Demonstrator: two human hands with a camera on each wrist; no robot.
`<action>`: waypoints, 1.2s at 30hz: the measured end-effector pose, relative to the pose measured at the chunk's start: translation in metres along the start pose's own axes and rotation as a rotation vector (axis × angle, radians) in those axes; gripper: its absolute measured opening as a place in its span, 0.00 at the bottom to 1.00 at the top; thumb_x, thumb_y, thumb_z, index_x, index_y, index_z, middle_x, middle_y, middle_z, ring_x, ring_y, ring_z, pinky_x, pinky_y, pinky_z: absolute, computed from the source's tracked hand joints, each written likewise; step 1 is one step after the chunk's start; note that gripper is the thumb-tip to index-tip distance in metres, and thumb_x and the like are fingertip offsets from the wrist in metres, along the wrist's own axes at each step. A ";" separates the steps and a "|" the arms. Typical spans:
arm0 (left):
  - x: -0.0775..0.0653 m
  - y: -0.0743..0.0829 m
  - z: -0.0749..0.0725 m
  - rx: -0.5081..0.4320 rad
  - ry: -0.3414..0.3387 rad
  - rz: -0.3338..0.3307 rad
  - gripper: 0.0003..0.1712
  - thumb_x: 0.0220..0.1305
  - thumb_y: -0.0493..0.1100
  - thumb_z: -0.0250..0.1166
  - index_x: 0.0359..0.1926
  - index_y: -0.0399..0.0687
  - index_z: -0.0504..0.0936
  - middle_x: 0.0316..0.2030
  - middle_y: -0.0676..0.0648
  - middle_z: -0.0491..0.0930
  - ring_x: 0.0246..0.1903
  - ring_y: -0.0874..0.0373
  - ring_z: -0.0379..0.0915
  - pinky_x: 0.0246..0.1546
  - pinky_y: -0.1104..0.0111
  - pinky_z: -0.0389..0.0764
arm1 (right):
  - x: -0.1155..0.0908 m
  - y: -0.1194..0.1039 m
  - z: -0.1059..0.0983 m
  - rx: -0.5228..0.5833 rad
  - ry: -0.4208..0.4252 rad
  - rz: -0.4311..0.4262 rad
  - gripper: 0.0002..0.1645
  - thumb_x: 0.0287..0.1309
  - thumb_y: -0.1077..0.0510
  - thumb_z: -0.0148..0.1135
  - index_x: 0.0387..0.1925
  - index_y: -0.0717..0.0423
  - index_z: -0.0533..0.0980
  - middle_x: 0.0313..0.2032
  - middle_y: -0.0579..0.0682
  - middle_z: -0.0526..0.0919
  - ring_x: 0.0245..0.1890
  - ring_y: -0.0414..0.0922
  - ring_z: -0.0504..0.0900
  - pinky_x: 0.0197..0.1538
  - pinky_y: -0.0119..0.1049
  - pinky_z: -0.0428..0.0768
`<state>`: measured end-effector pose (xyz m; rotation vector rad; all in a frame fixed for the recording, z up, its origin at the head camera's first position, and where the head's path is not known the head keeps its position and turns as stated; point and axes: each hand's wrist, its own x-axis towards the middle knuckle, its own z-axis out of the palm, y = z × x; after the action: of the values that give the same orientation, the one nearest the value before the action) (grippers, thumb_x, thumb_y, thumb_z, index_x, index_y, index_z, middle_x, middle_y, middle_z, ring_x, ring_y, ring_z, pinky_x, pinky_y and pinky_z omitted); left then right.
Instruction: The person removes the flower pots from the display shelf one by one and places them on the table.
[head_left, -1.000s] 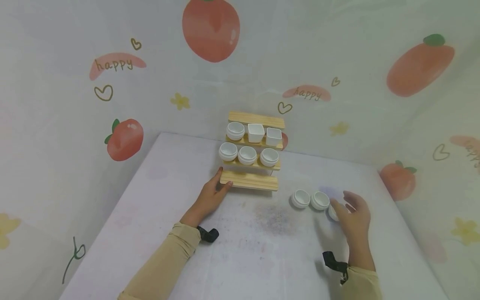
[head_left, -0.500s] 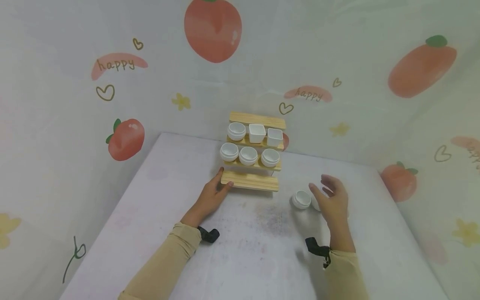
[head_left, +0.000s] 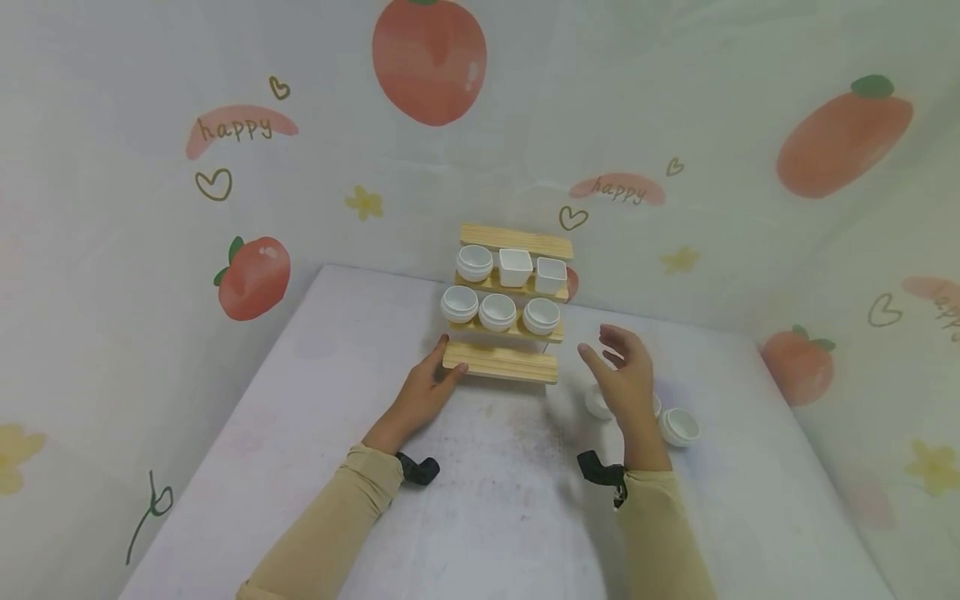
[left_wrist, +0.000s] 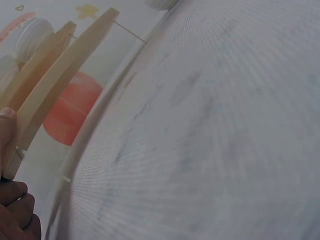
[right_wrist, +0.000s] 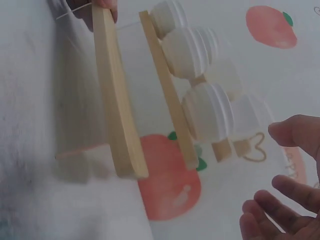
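A tiered wooden display rack (head_left: 501,362) stands toward the back of the table. Its middle shelf (right_wrist: 175,115) bears three round white cups, one being the right-hand round cup (head_left: 542,316). Another round cup (head_left: 475,262) and two square white cups, among them the middle square cup (head_left: 515,267), sit one tier up. My left hand (head_left: 422,393) grips the left end of the lowest shelf, thumb on top and fingers curled beneath. Right of the rack, my right hand (head_left: 628,375) hovers with fingers spread and nothing in it, partly covering two loose round cups.
A loose round cup (head_left: 680,427) stands on the white table (head_left: 495,517), right of my right wrist. The rack's top board (head_left: 516,240) bears no cups. Behind the table hangs a pale fruit-printed cloth (head_left: 300,75).
My right hand has moved left and toward the back, from over the far right loose cup to beside the rack. My left hand stays on the lowest shelf.
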<state>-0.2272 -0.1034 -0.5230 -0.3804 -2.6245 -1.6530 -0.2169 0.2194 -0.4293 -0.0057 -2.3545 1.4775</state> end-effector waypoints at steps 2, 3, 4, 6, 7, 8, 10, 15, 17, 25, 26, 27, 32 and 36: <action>0.000 0.001 0.000 0.001 0.001 0.004 0.54 0.78 0.69 0.56 0.85 0.41 0.47 0.85 0.40 0.48 0.84 0.46 0.45 0.85 0.51 0.53 | 0.003 -0.003 0.005 0.029 -0.027 -0.018 0.32 0.66 0.56 0.75 0.67 0.63 0.75 0.64 0.60 0.80 0.68 0.56 0.78 0.73 0.53 0.78; 0.000 0.001 0.000 0.001 0.002 0.004 0.53 0.78 0.69 0.56 0.85 0.41 0.47 0.85 0.40 0.48 0.84 0.46 0.45 0.85 0.51 0.53 | 0.005 -0.005 0.008 0.039 -0.041 -0.025 0.32 0.66 0.57 0.74 0.67 0.64 0.75 0.64 0.61 0.80 0.68 0.57 0.78 0.74 0.53 0.78; 0.000 0.001 0.000 0.000 0.002 0.004 0.53 0.78 0.68 0.56 0.85 0.41 0.47 0.85 0.40 0.48 0.84 0.46 0.45 0.85 0.51 0.53 | 0.006 -0.006 0.011 0.051 -0.055 -0.030 0.32 0.66 0.57 0.74 0.67 0.64 0.75 0.64 0.61 0.79 0.68 0.57 0.78 0.74 0.53 0.77; -0.001 0.002 0.000 -0.001 0.002 0.004 0.53 0.78 0.68 0.56 0.85 0.40 0.47 0.85 0.40 0.48 0.84 0.46 0.45 0.85 0.51 0.53 | 0.010 -0.006 0.016 0.072 -0.078 -0.038 0.33 0.66 0.58 0.75 0.67 0.65 0.74 0.64 0.62 0.79 0.68 0.58 0.78 0.74 0.54 0.77; -0.001 0.002 0.000 -0.002 0.002 0.003 0.53 0.79 0.68 0.56 0.85 0.40 0.48 0.85 0.40 0.48 0.84 0.46 0.45 0.85 0.51 0.52 | 0.011 -0.006 0.019 0.073 -0.087 -0.038 0.33 0.66 0.57 0.75 0.67 0.65 0.74 0.64 0.62 0.79 0.68 0.58 0.78 0.74 0.54 0.77; -0.001 0.002 -0.001 -0.004 0.001 0.002 0.53 0.79 0.68 0.56 0.85 0.40 0.48 0.85 0.40 0.49 0.84 0.47 0.45 0.85 0.52 0.52 | 0.013 -0.007 0.022 0.071 -0.096 -0.037 0.33 0.66 0.57 0.75 0.68 0.65 0.74 0.64 0.62 0.79 0.68 0.58 0.78 0.74 0.54 0.77; -0.001 0.002 -0.001 -0.009 0.000 0.003 0.53 0.79 0.68 0.56 0.85 0.40 0.48 0.85 0.40 0.48 0.84 0.47 0.45 0.85 0.51 0.52 | 0.016 -0.006 0.028 0.080 -0.109 -0.037 0.34 0.66 0.57 0.75 0.68 0.65 0.74 0.64 0.63 0.78 0.68 0.58 0.77 0.74 0.55 0.77; -0.001 0.001 -0.001 -0.013 0.001 0.005 0.53 0.78 0.69 0.56 0.85 0.40 0.48 0.85 0.40 0.48 0.84 0.46 0.45 0.85 0.51 0.52 | 0.021 -0.009 0.039 0.111 -0.121 -0.047 0.34 0.65 0.59 0.75 0.68 0.67 0.73 0.64 0.65 0.78 0.68 0.60 0.77 0.74 0.54 0.77; 0.000 0.001 -0.001 -0.013 0.000 0.005 0.54 0.78 0.69 0.55 0.85 0.40 0.48 0.85 0.41 0.47 0.84 0.46 0.45 0.85 0.52 0.52 | 0.022 -0.010 0.043 0.124 -0.119 -0.055 0.34 0.65 0.60 0.75 0.68 0.66 0.74 0.64 0.65 0.78 0.68 0.60 0.77 0.73 0.54 0.78; 0.000 0.000 0.000 -0.014 -0.003 -0.002 0.54 0.78 0.70 0.56 0.86 0.42 0.48 0.85 0.43 0.47 0.84 0.47 0.45 0.85 0.52 0.52 | 0.027 -0.013 0.054 0.130 -0.124 -0.051 0.38 0.62 0.58 0.78 0.69 0.66 0.73 0.66 0.65 0.75 0.68 0.62 0.77 0.72 0.56 0.78; 0.000 0.000 0.000 -0.012 -0.002 -0.002 0.54 0.78 0.69 0.56 0.86 0.42 0.48 0.85 0.43 0.47 0.84 0.47 0.45 0.85 0.51 0.52 | 0.027 -0.013 0.054 0.125 -0.124 -0.047 0.38 0.62 0.58 0.78 0.68 0.66 0.73 0.66 0.64 0.76 0.68 0.61 0.77 0.72 0.56 0.79; 0.000 0.001 0.000 -0.012 -0.001 -0.003 0.53 0.78 0.69 0.56 0.86 0.42 0.48 0.85 0.43 0.47 0.84 0.47 0.45 0.85 0.52 0.52 | 0.028 -0.013 0.055 0.123 -0.124 -0.045 0.38 0.62 0.58 0.78 0.68 0.66 0.73 0.66 0.64 0.76 0.68 0.61 0.77 0.71 0.56 0.79; -0.001 0.002 0.000 -0.011 0.002 -0.007 0.53 0.78 0.68 0.57 0.85 0.41 0.49 0.85 0.42 0.48 0.84 0.47 0.45 0.85 0.52 0.53 | 0.030 -0.012 0.060 0.090 -0.126 -0.044 0.38 0.61 0.58 0.78 0.69 0.65 0.73 0.67 0.64 0.75 0.67 0.61 0.77 0.71 0.57 0.79; -0.001 0.003 0.000 -0.006 0.007 -0.002 0.53 0.78 0.67 0.57 0.85 0.40 0.49 0.85 0.42 0.48 0.84 0.47 0.45 0.85 0.52 0.53 | 0.032 -0.010 0.063 0.059 -0.119 -0.050 0.39 0.60 0.57 0.78 0.69 0.63 0.73 0.66 0.64 0.75 0.67 0.62 0.77 0.70 0.58 0.79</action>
<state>-0.2261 -0.1029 -0.5206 -0.3714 -2.6167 -1.6602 -0.2639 0.1661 -0.4356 0.1591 -2.3833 1.5629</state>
